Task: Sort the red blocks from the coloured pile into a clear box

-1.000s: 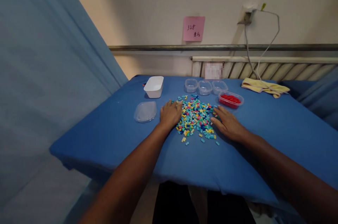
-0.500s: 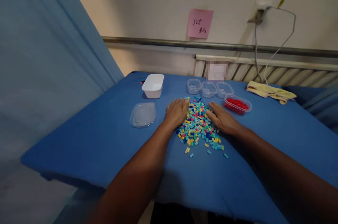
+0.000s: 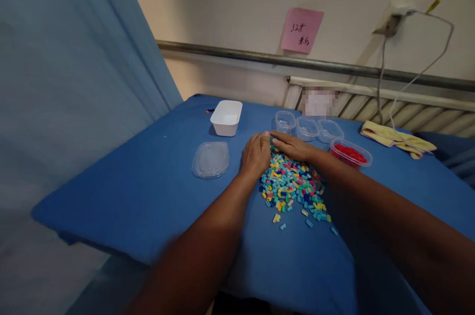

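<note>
A heap of small coloured blocks (image 3: 293, 189) in teal, yellow, blue and pink lies on the blue table (image 3: 148, 191). My left hand (image 3: 255, 156) rests flat at the heap's left edge, fingers stretched out. My right hand (image 3: 291, 145) lies flat across the far end of the heap, fingers pointing left and its fingertips meeting those of my left hand. Neither hand holds anything.
A white tub (image 3: 226, 117) and a clear lid (image 3: 211, 159) sit to the left. Three small clear cups (image 3: 307, 127) stand behind the heap, with a clear tub of red pieces (image 3: 351, 153) at their right. A yellow cloth (image 3: 397, 137) and cable lie far right. A blue curtain (image 3: 67, 82) hangs left.
My right hand has swept from the heap's right side round to its far end, meeting my left hand. The heap has been pushed closer together. The camera has turned left.
</note>
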The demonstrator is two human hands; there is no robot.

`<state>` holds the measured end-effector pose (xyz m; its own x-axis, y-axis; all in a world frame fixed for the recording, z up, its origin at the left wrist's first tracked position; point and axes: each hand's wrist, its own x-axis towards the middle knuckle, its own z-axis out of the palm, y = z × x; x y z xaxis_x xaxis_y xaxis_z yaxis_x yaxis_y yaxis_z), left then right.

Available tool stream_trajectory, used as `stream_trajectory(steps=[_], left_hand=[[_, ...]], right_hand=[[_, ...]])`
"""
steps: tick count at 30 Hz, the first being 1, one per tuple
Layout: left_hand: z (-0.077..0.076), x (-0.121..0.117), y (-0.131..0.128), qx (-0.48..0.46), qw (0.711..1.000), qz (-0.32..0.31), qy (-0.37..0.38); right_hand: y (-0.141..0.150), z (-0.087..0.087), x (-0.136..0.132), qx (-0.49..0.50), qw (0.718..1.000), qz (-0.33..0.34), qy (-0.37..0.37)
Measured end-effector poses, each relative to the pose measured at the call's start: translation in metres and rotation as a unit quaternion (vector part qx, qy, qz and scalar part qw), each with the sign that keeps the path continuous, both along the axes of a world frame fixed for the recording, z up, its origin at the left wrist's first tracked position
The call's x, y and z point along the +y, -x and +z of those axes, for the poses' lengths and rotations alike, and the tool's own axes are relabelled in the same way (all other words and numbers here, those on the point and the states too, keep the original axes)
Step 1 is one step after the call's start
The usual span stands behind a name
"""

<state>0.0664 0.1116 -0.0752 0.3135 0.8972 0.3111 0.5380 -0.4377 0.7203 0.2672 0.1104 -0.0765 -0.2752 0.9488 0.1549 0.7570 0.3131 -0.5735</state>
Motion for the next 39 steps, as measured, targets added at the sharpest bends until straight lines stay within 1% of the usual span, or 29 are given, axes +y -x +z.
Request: stream_trajectory(steps=[3,5,7,9,12,14,16,18,20,22,24,25,27,28,29,31,33,35,36,37,39], left_hand=[[0.004,-0.002,0.003,-0.005,1.0,-0.016,0.014],[0.006,-0.003,0.004,-0.012,0.999,-0.028,0.031],[0.006,-0.003,0.005,-0.018,0.998,-0.043,0.045],[0.004,-0.003,0.005,-0.016,0.997,-0.057,0.048],[0.002,-0.005,0.003,0.012,0.995,-0.093,0.029],[0.002,-0.01,0.002,0.043,0.99,-0.133,0.002],[0.003,-0.017,0.002,0.062,0.981,-0.183,-0.024],[0.006,-0.025,0.002,0.055,0.971,-0.233,-0.022],[0.011,-0.031,0.003,0.031,0.963,-0.266,0.003],[0.016,-0.034,0.004,0.022,0.959,-0.282,0.013],[0.02,-0.035,0.005,0.055,0.956,-0.289,-0.006],[0.021,-0.036,0.005,0.086,0.952,-0.294,-0.022],[0.024,-0.042,0.004,0.156,0.936,-0.31,-0.056],[0.025,-0.047,0.003,0.185,0.926,-0.32,-0.075],[0.025,-0.054,0.001,0.204,0.916,-0.334,-0.095],[0.027,-0.069,-0.003,0.221,0.894,-0.365,-0.136],[0.027,-0.083,-0.007,0.226,0.871,-0.401,-0.172],[0.025,-0.093,-0.01,0.232,0.848,-0.432,-0.202],[0.023,-0.094,-0.011,0.237,0.841,-0.438,-0.213],[0.022,-0.094,-0.011,0.244,0.839,-0.434,-0.219],[0.019,-0.089,-0.01,0.26,0.851,-0.401,-0.218]], right_hand=[[0.015,0.018,-0.011,0.001,0.996,0.094,0.006],[0.021,0.031,-0.03,-0.006,0.987,0.159,0.007],[0.02,0.038,-0.055,-0.039,0.982,0.187,-0.005],[0.015,0.038,-0.081,-0.089,0.981,0.17,-0.027],[0.001,0.027,-0.119,-0.131,0.983,0.115,-0.048],[-0.007,0.019,-0.142,-0.136,0.986,0.08,-0.052],[-0.013,0.015,-0.163,-0.141,0.987,0.06,-0.049],[-0.018,0.015,-0.181,-0.143,0.987,0.052,-0.044],[-0.028,0.02,-0.192,-0.137,0.988,0.035,-0.056],[-0.046,0.024,-0.196,-0.125,0.988,-0.015,-0.092],[-0.073,0.025,-0.191,-0.111,0.981,-0.096,-0.129],[-0.088,0.025,-0.187,-0.102,0.975,-0.148,-0.131],[-0.12,0.023,-0.176,-0.073,0.952,-0.274,-0.116],[-0.134,0.021,-0.17,-0.055,0.941,-0.322,-0.092],[-0.146,0.02,-0.164,-0.039,0.936,-0.345,-0.065],[-0.162,0.017,-0.155,-0.014,0.934,-0.356,-0.012],[-0.17,0.015,-0.15,0.007,0.938,-0.344,0.023],[-0.172,0.011,-0.149,0.023,0.939,-0.341,0.034],[-0.173,0.009,-0.15,0.027,0.938,-0.343,0.031],[-0.175,0.007,-0.153,0.029,0.937,-0.347,0.026],[-0.184,0.001,-0.161,0.028,0.932,-0.361,0.013]])
